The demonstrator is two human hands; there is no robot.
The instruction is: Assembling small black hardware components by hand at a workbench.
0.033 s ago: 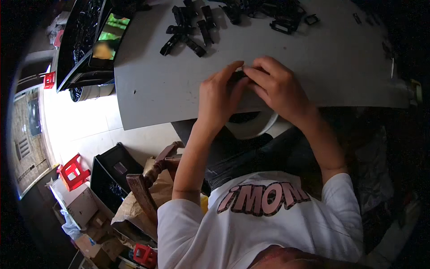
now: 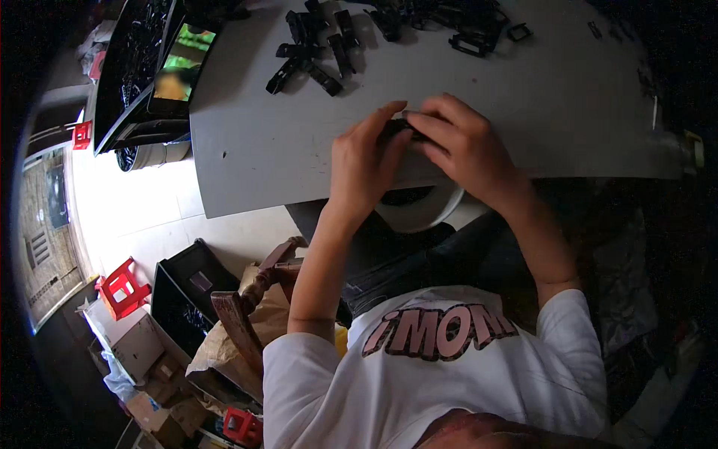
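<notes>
Over the near part of the grey table, my left hand (image 2: 362,159) grips a small black plastic part (image 2: 399,127) between thumb and fingers. My right hand (image 2: 462,144) meets it from the other side, its fingers bent and closed at the same part. Most of the part is covered by my fingers, so its exact kind does not show. Farther off lies a loose group of similar black plastic pieces (image 2: 305,52), several of them long and clip-like. More black pieces (image 2: 471,41), some shaped like open frames, are heaped right of these.
The grey table (image 2: 262,142) ends just below my hands. A white bucket (image 2: 441,217) stands under its edge. At the far left, a phone (image 2: 179,67) shows a picture beside a black bin of small parts (image 2: 138,67). A wooden chair (image 2: 243,314), black crate (image 2: 198,269) and red stool (image 2: 123,288) are lower left.
My fingers have shifted very slightly, and a little more of the black part shows between my hands. Nothing else has visibly moved.
</notes>
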